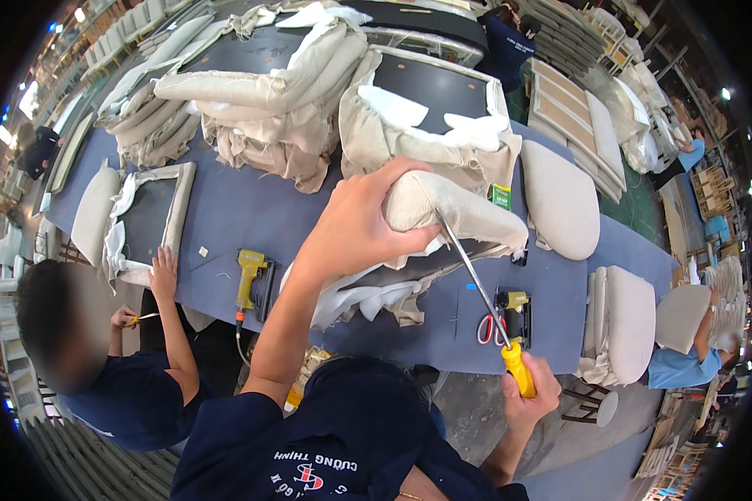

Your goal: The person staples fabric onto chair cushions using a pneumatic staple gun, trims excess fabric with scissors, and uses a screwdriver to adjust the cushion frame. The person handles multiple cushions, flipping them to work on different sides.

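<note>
My left hand (363, 213) is wrapped round the corner of a padded seat panel (468, 209) covered in beige fabric, holding it tilted above the table. In my right hand (530, 394) is a long screwdriver (476, 280) with a yellow handle. Its metal shaft slants up and leftward, and the tip meets the fabric at the panel's corner, close to my left fingers. Loose fabric and white padding (363, 302) hang out under the panel.
A yellow staple gun (249, 280) with a hose lies left on the blue table (217, 225). Red-handled scissors (490, 329) and another staple gun (518, 313) lie right. Stacked upholstered panels (263, 121) stand behind. At left a co-worker (138, 376) handles another panel (180, 200).
</note>
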Demonstrator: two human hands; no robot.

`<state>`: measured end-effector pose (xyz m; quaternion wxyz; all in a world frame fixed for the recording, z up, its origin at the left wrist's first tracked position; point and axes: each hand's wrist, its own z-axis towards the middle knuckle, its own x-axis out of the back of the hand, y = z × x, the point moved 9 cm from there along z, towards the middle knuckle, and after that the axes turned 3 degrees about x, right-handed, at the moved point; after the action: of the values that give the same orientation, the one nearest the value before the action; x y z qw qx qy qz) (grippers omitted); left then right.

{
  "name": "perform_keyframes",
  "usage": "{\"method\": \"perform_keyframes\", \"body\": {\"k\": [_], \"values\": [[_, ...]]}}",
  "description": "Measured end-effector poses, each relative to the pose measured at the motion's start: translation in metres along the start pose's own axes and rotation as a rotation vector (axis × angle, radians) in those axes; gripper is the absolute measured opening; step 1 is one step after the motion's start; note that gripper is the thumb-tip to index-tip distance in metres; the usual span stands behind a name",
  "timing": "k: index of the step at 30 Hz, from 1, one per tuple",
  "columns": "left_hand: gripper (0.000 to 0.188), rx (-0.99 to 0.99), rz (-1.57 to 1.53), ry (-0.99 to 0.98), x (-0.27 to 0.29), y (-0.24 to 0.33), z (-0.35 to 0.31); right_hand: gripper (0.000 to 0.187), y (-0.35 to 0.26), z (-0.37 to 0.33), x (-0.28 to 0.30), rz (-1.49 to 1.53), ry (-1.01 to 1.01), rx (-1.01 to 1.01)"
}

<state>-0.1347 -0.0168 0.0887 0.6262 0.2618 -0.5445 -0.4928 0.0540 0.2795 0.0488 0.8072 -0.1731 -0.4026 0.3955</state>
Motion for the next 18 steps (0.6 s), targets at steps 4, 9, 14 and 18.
{"method": "perform_keyframes", "body": {"k": [4, 9, 14, 18], "values": [[0.055, 0.016, -0.006, 0.002, 0.002, 0.002, -0.005, 0.039, -0.01, 0.005, 0.001, -0.063, -0.056, 0.056], [0.056, 0.015, 0.014, -0.005, 0.002, 0.002, -0.005, 0.046, -0.033, 0.028, 0.018, -0.205, -0.147, 0.153], [0.057, -0.02, 0.026, -0.017, 0.002, 0.006, -0.005, 0.051, -0.075, 0.065, 0.043, -0.382, -0.317, 0.216], [0.056, -0.081, 0.009, 0.001, -0.006, 0.009, -0.005, 0.05, -0.108, 0.097, 0.065, -0.512, -0.435, 0.209]]}}
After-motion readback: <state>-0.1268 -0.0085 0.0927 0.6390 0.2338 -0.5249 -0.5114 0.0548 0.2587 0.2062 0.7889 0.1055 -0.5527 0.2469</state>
